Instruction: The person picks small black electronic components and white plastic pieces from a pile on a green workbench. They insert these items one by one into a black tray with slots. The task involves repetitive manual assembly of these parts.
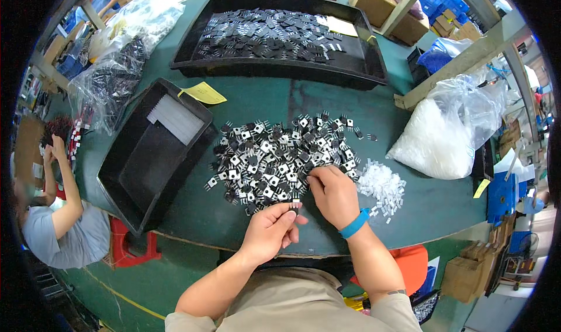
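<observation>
A heap of black transistors point(274, 162) with metal legs and pale metal faces lies loose on the green table. Just in front of its near edge, my left hand point(270, 231) pinches one transistor point(294, 206) between thumb and forefinger. My right hand point(334, 196), with a blue band at the wrist, is at the heap's near right side. Its thumb and forefinger are drawn together among the parts, and their tips hide what they grip, if anything. Small clear-white plastic pieces point(383, 189) form a smaller pile to the right of that hand.
A long black tray point(280, 72) of dark transistors stands at the back. At left is another black tray point(137, 162) with a pale ribbed sheet point(176, 118) and a yellow slip. A bag of white pieces point(435, 136) sits at right. At far left another person point(67, 227) works.
</observation>
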A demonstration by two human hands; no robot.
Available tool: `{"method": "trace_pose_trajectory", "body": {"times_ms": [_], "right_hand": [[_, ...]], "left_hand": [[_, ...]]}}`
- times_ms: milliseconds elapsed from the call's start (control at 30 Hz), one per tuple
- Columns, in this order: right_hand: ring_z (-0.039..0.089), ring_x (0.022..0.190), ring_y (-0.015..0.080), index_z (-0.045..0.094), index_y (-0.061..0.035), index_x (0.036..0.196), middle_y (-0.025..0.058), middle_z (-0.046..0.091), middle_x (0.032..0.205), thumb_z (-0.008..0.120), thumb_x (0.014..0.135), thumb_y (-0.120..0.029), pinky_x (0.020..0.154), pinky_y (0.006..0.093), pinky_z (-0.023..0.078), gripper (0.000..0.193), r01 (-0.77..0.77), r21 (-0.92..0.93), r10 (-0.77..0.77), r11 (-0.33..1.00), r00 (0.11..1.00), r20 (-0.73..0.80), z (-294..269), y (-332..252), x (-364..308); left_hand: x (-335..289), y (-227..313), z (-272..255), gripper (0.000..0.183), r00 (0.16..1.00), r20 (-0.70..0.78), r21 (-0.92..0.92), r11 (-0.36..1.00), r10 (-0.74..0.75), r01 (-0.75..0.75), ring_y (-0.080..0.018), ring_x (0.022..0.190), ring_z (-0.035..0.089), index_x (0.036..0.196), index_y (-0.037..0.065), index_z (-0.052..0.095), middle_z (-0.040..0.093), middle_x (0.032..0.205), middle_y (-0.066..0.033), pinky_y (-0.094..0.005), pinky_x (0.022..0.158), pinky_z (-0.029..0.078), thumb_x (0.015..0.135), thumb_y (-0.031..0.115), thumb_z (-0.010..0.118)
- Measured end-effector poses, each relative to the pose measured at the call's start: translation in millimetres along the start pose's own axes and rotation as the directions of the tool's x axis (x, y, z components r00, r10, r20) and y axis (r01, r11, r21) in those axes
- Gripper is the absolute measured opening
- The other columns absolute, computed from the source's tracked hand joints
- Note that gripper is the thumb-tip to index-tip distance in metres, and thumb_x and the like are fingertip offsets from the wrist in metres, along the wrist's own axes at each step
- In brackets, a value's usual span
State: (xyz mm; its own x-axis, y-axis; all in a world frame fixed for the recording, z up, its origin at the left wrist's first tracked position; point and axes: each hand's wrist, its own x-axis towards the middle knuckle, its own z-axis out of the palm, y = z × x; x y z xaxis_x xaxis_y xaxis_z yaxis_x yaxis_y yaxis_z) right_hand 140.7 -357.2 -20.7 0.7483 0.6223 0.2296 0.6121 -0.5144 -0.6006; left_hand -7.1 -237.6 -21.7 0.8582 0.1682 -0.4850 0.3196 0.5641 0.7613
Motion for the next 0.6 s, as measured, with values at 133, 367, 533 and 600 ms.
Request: {"method": "trace_pose_trajectory", "body": {"times_ms": [133,367,533,600], "right_hand": [[0.059,0.065,0.0196,0.064,-0.0004,0.093,0.008,0.062,0.077,0.064,0.093,-0.006,0.06,0.0326,0.048,0.006,-0.121,0.203,0.119,0.972,0.993,0.024,-17,-8,-16],[0.049,0.066,0.0022,0.063,-0.0003,0.101,-0.0037,0.059,0.077,0.062,0.099,-0.01,0.056,0.0207,0.04,0.01,-0.492,0.684,0.397,0.538,0.864,0.31,-10,-31,-70],[0.054,0.067,0.0042,0.066,0.001,0.1,0.0006,0.063,0.079,0.062,0.098,-0.006,0.058,0.0227,0.044,0.009,-0.422,0.686,0.399,0.592,0.894,0.206,-8,-35,-74],[0.056,0.069,0.0064,0.066,0.0013,0.1,0.0036,0.065,0.081,0.062,0.098,-0.005,0.06,0.0241,0.046,0.008,-0.38,0.664,0.369,0.644,0.915,0.165,-7,-33,-76]], "left_hand": [[-5,1,0,0.018,0.998,-0.054,0.039,0.999,0.015,-0.013,-0.0086,0.06,0.061,0.115,0.0,0.064,0.071,0.089,-0.008,-0.0206,0.047,0.043,0.103,0.011,0.055],[0,-9,10,0.008,0.986,-0.03,-0.043,0.985,0.163,-0.165,-0.0072,0.057,0.055,0.097,0.0,0.07,0.065,0.074,-0.0031,-0.0209,0.046,0.037,0.097,0.006,0.065],[0,-12,10,0.013,0.974,-0.029,0.162,0.963,0.223,-0.216,-0.0076,0.063,0.057,0.105,-0.001,0.073,0.065,0.079,-0.002,-0.0232,0.055,0.045,0.094,0.004,0.068],[-1,-10,12,0.016,0.956,-0.008,0.27,0.921,0.293,-0.28,-0.0087,0.063,0.058,0.108,0.0,0.073,0.066,0.081,-0.0033,-0.0237,0.055,0.046,0.093,0.003,0.068]]}}
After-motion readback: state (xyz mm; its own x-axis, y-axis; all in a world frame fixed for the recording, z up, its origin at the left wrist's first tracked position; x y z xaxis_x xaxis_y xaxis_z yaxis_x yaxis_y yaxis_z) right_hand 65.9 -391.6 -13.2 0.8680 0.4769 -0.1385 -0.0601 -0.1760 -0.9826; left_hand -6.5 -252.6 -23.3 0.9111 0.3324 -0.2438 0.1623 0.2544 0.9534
